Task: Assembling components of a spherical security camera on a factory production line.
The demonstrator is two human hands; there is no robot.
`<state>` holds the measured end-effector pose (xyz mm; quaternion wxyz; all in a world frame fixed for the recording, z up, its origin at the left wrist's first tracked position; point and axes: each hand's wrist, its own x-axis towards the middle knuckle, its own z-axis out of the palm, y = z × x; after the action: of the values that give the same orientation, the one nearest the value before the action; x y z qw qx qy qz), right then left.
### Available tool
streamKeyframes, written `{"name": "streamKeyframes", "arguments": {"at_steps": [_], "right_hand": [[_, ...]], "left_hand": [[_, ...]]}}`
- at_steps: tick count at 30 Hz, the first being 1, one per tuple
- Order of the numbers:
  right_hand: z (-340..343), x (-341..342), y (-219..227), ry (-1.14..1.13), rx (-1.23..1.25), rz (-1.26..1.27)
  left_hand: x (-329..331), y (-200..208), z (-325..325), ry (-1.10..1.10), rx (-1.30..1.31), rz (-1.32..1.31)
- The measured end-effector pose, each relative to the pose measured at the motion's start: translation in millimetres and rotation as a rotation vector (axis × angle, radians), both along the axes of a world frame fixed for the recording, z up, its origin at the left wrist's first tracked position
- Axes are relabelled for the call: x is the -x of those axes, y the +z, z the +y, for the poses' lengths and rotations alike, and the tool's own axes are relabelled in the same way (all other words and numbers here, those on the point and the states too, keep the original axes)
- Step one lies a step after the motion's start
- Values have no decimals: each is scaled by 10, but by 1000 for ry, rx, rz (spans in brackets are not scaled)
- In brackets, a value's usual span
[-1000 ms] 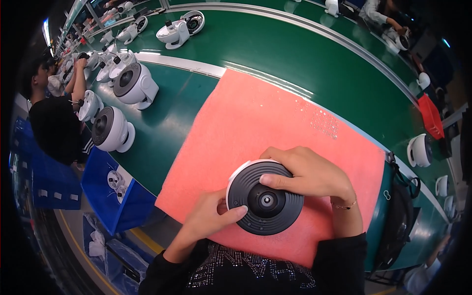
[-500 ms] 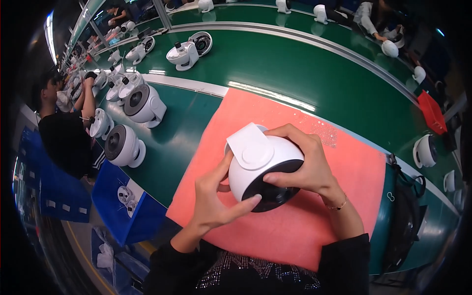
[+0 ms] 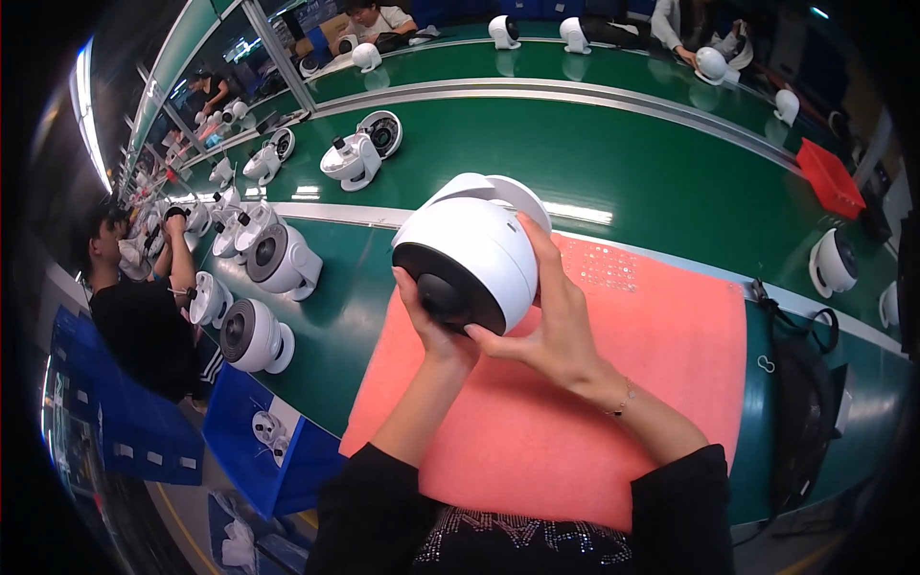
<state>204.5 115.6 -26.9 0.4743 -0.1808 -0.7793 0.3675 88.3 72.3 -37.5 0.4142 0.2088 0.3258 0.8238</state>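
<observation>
Between my two hands is a white ball-shaped device [image 3: 484, 244] with a dark round front and a white stand, held above the pink mat [image 3: 613, 422]. Its dark face points down and to the left, and the stand lies at its far side. My left hand [image 3: 436, 326] supports it from below, fingers partly hidden behind the dark front. With the fingers along its right side and the thumb at the lower rim, my right hand [image 3: 556, 331] grips it too. Small clear dots [image 3: 609, 266] lie in rows on the mat's far part.
Similar white devices [image 3: 257, 335] stand at the left, where a co-worker [image 3: 144, 321] sits. A blue bin [image 3: 235, 417] holds white parts. Beyond the metal rail runs a green belt [image 3: 537, 129] with more units. A black bag [image 3: 800, 412] and red tray [image 3: 830, 179] are at the right.
The device has been raised away from me and turned; its dark front has swung to the left and its stand to the far side. My hands have shifted around it. The view has tilted up.
</observation>
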Motion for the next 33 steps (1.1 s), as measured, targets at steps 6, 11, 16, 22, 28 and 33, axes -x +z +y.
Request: {"name": "streamKeyframes", "arguments": {"at_steps": [6, 11, 16, 22, 28, 33], "right_hand": [[99, -62, 74, -56, -60, 63], [554, -234, 37, 99, 660, 295], [1131, -595, 22, 23, 1127, 625], [1663, -897, -323, -348, 1018, 699], [1354, -443, -375, -241, 1280, 598], [680, 23, -579, -135, -394, -628]], "left_hand": [[-8, 18, 232, -27, -69, 40], [-56, 88, 370, -317, 168, 236], [-39, -197, 254, -352, 321, 1418], [13, -368, 134, -350, 395, 2199], [536, -77, 398, -644, 360, 2243], [1481, 220, 1145, -359, 775, 1558]]}}
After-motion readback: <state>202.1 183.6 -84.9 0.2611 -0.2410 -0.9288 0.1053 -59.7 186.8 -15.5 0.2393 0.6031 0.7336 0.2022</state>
